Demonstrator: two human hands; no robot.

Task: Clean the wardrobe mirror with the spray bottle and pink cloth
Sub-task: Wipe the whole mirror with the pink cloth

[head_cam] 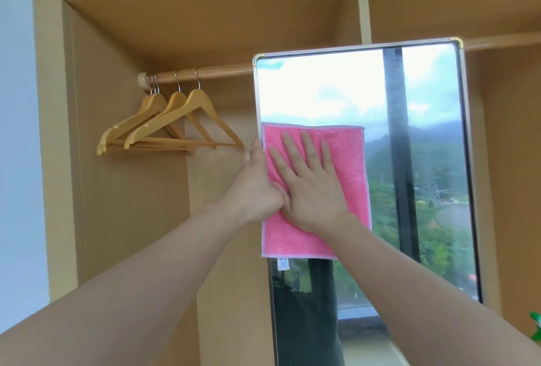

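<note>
The wardrobe mirror hangs in a silver frame with gold corners and reflects sky, hills and a dark window post. A pink cloth lies spread flat against the mirror's left half. My right hand presses on the cloth with straight, spread fingers. My left hand holds the mirror's left edge beside the cloth, with its thumb along the frame and its fingers hidden behind it. No spray bottle is clearly in view.
Several wooden hangers hang on a wooden rail in the open wardrobe left of the mirror. A small green and white object peeks in at the lower right edge.
</note>
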